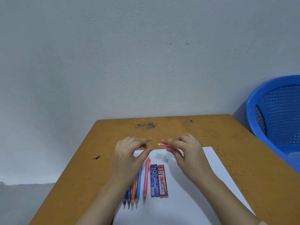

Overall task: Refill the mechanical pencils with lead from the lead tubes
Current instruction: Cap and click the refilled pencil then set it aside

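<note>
A pink pencil (165,145) is held level above the far edge of the sheet of paper (194,195). The right hand (186,150) is clamped on its barrel, and its white back end points left, probably so that the opening for new lead faces the other hand. The left hand (128,153) hovers just beside that end with thumb and forefinger curved toward each other, tips slightly apart. Whether it pinches a lead or a cap I cannot tell.

A small grey piece (166,159) lies on the paper under the hands, perhaps a removed cap.

Nearer lie the blue lead tube (154,181) and the red lead tube (162,181), side by side. To their left is a row of spare pencils (138,187), tips toward the person, within easy reach.

The white paper likely makes dropped leads easy to see on the brown table (227,135). A blue basket (276,111) stands at the far right.
</note>
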Motion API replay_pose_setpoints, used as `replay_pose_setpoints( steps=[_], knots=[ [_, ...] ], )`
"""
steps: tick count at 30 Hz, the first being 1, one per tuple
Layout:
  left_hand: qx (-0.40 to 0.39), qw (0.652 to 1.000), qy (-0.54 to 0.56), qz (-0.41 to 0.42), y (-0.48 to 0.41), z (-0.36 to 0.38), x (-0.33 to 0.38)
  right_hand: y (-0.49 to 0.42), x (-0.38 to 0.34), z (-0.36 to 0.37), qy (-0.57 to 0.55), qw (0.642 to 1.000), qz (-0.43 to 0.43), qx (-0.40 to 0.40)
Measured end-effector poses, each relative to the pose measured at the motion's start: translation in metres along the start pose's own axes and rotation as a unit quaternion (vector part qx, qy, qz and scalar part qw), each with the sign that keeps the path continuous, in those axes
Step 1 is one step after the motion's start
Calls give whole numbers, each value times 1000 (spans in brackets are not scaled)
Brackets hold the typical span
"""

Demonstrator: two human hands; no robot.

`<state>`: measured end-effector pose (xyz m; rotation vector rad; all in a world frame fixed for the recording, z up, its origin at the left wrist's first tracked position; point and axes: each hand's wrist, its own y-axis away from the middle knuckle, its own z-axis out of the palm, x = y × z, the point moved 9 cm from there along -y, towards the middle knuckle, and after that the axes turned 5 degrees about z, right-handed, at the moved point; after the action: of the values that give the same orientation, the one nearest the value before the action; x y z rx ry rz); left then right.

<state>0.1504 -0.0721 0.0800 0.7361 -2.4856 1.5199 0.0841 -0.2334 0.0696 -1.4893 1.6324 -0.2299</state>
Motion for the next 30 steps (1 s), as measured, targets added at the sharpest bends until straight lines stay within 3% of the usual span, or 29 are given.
replay_pose_setpoints(
  steps=[11, 30],
  knots=[
    [10, 976, 135, -172, 15, 11, -5, -2, 7, -11, -30, 998, 55, 28],
    [-68, 977, 156, -126, 19, 32, 9, 1, 0, -4, -45, 998, 53, 3]
  ],
)
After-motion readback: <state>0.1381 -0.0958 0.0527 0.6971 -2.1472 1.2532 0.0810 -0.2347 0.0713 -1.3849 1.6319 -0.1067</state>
